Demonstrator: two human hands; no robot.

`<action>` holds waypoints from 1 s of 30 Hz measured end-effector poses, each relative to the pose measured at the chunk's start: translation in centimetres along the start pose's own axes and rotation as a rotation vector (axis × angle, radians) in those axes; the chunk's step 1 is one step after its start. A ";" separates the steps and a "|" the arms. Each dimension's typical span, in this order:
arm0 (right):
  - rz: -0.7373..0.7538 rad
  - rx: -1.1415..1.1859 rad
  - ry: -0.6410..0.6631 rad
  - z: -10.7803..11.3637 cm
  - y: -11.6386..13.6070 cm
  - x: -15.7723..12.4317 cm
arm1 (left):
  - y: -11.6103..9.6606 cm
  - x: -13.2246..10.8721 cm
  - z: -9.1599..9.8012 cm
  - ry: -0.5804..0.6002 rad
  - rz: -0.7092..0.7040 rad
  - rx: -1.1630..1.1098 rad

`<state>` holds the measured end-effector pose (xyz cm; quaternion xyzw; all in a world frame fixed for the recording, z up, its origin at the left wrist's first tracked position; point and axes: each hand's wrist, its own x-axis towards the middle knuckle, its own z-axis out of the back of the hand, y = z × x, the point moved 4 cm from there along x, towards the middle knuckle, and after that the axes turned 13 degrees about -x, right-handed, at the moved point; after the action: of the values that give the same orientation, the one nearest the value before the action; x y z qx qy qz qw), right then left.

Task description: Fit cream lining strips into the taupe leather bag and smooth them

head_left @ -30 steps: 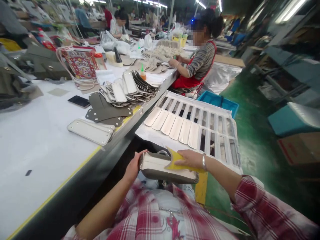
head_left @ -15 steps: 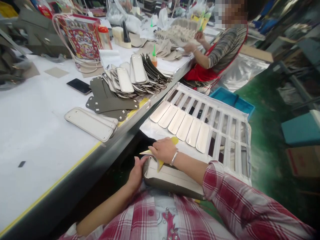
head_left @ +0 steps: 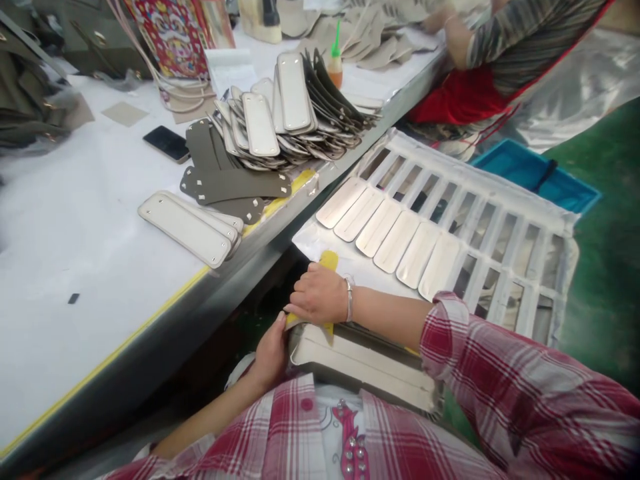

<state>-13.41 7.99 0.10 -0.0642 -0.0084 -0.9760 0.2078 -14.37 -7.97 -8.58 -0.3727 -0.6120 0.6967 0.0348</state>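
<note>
A long grey-and-cream bag base panel (head_left: 365, 370) lies across my lap. My left hand (head_left: 270, 353) grips its left end, fingers closed on the edge. My right hand (head_left: 320, 297), with a bracelet at the wrist, is closed on a yellow scraper (head_left: 327, 261) and presses it onto the panel's left end. Just beyond my hands stands a white slatted rack (head_left: 500, 193) with several cream panels (head_left: 390, 233) laid side by side.
The white worktable (head_left: 75, 240) on my left carries a pile of grey and cream panels (head_left: 280, 127), two stacked panels (head_left: 187, 227) near its edge, a phone (head_left: 167, 143) and a patterned bag (head_left: 173, 33). A co-worker in a red apron (head_left: 480, 73) sits beyond the rack beside a blue bin (head_left: 540, 177).
My right hand has slid the yellow scraper from the middle of the panel to its left end. The view has tilted down and closer to the rack.
</note>
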 end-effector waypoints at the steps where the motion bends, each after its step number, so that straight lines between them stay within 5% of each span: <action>1: 0.005 0.012 0.003 -0.1 0.1 -0.2 | 0.0 -0.1 0.0 -0.004 -0.036 0.069; 6: -0.094 0.060 0.148 -0.1 -0.2 -1.1 | -2.1 -0.7 -1.4 0.019 -0.136 0.197; 14: -0.282 0.112 0.254 -0.5 -0.5 -4.4 | -4.5 -0.1 -4.3 0.256 -0.130 0.087; 24: -0.509 0.012 0.357 1.5 0.6 -7.5 | -4.9 0.3 -4.0 0.539 0.256 -0.214; 30: -0.781 0.097 0.410 4.6 1.1 -11.2 | -6.0 1.1 -4.1 0.725 0.187 -0.117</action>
<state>-2.30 11.68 3.23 0.1484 -0.0364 -0.9724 -0.1763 -15.29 -2.53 -3.66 -0.6507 -0.5621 0.4834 0.1639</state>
